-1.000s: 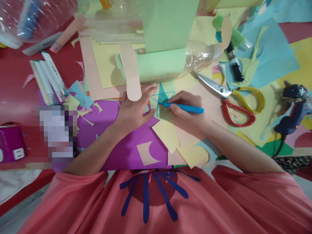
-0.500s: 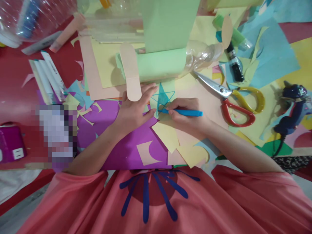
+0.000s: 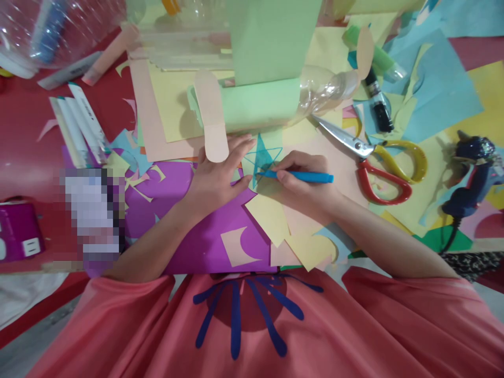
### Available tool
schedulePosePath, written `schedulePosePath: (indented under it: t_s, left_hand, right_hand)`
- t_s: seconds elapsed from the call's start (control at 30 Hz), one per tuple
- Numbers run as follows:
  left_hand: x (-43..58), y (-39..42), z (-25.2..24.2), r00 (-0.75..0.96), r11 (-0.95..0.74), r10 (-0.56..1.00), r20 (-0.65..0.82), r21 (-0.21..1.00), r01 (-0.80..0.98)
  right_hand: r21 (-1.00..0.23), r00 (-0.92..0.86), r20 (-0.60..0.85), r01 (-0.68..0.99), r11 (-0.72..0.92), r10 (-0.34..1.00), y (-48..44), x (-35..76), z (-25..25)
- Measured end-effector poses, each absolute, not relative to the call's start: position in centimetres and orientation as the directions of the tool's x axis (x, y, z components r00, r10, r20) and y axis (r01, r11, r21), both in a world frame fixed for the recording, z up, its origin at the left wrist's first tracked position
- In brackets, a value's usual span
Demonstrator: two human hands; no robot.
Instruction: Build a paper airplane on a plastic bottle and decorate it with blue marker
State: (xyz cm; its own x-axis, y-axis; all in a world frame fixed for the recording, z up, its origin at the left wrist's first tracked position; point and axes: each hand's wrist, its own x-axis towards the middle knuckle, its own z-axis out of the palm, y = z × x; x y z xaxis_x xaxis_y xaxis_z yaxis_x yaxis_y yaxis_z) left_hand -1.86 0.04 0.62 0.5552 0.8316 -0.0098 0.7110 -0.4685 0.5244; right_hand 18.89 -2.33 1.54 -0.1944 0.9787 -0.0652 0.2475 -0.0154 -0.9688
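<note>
Between my hands a five-pointed star (image 3: 263, 157), outlined in blue-green and partly coloured in, shows on pale green paper. My right hand (image 3: 307, 176) grips a blue marker (image 3: 311, 177), its tip on the star's lower left part. With fingers spread, my left hand (image 3: 218, 178) rests flat beside the star and steadies the paper. A pale peach paper strip with rounded ends (image 3: 210, 115) hangs over the back of that hand. It is on the near side of a clear plastic bottle (image 3: 325, 92) wrapped in light green paper (image 3: 260, 102).
Scissors (image 3: 364, 149) with red and yellow handles lie right of my right hand. Farther right is a dark blue glue gun (image 3: 470, 184) with a cord. White markers (image 3: 82, 126) and a pixelated object (image 3: 92, 215) lie left. Paper scraps (image 3: 240, 247) cover purple paper (image 3: 185, 241).
My right hand and the blue marker have shifted slightly up and to the right, the tip moving up along the star. My left hand stays in place.
</note>
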Motion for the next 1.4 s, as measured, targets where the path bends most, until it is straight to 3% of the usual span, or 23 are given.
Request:
schedulePosePath:
  t_s: [0.5,0.97,1.2,1.4]
  left_hand:
    - [-1.78,0.03,0.83,0.549,-0.454,0.836,-0.025,0.531,0.716]
    - [-1.74,0.1,0.62,0.54,-0.434,0.841,-0.04,0.547,0.716]
    - [-1.79,0.05,0.74,0.555,-0.46,0.832,-0.02,0.534,0.709]
    - [-1.92,-0.03,0.65,0.56,-0.479,0.828,0.005,0.524,0.704]
  right_hand:
    - [-0.953,-0.182,-0.045,0.302,0.012,0.982,-2.48,18.75,1.39]
    - [-0.941,-0.388,0.021,0.304,0.149,0.921,-2.31,19.02,1.92]
    - [-0.97,-0.131,-0.033,0.244,0.0,0.991,-2.41,18.81,1.66]
    - [-0.971,-0.18,-0.016,0.236,0.027,0.984,-2.05,19.08,1.11]
